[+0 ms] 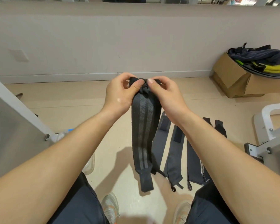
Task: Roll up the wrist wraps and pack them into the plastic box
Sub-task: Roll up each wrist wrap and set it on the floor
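Observation:
A black wrist wrap [142,135] with two grey stripes hangs down in front of me, its top end bunched between my two hands. My left hand [120,92] pinches that end from the left and my right hand [164,92] pinches it from the right. Both thumbs press on the fabric. Several more dark wrist wraps [174,152] lie flat side by side on the floor beneath, partly hidden by my right forearm. A clear plastic box [90,165] shows only as a rim behind my left forearm.
A cardboard box [242,78] with dark and yellow gear stands at the back right by the wall. White metal equipment frames stand at the left [14,113] and right [271,130]. My knees and shoes [111,206] are at the bottom.

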Available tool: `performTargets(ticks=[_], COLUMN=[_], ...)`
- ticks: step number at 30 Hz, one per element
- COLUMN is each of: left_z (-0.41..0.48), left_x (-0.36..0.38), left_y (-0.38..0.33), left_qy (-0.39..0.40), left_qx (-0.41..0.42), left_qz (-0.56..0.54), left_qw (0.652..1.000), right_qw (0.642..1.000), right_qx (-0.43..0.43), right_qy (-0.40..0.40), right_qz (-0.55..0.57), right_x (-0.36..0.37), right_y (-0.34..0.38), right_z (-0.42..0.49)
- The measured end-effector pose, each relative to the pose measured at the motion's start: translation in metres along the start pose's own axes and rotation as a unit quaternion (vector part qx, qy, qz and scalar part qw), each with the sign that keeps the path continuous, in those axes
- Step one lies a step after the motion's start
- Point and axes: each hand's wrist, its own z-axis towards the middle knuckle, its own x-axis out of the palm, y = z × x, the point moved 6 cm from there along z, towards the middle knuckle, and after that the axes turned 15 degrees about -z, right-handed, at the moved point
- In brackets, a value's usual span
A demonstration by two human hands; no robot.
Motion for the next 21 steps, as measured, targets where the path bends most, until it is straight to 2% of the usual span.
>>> performTargets(ticks=[3, 6, 10, 13, 15, 21], left_z=[-0.004, -0.006, -0.008, -0.013, -0.015, -0.014], left_x=[0.006, 0.011, 0.017, 0.025, 0.028, 0.023], left_y=[-0.002, -0.004, 0.001, 0.003, 0.003, 0.008], left_qy=[-0.012, -0.005, 0.020, 0.061, 0.081, 0.034], left_qx=[0.024, 0.030, -0.055, -0.156, -0.189, -0.199], left_qz=[-0.008, -0.026, -0.139, -0.264, -0.279, -0.278], left_qw=[1.000, 0.999, 0.989, 0.950, 0.938, 0.939], right_qw=[0.993, 0.991, 0.995, 0.994, 0.994, 0.996], right_qx=[-0.062, -0.094, -0.092, -0.087, -0.085, -0.075], right_qy=[0.005, -0.007, -0.022, -0.030, -0.029, 0.003], right_qz=[-0.102, -0.090, -0.041, -0.053, -0.060, -0.049], right_x=[-0.001, -0.007, -0.013, -0.015, -0.015, -0.011], right_y=[0.006, 0.009, 0.009, 0.009, 0.009, 0.009], right_z=[-0.001, 0.001, 0.003, 0.005, 0.006, 0.003])
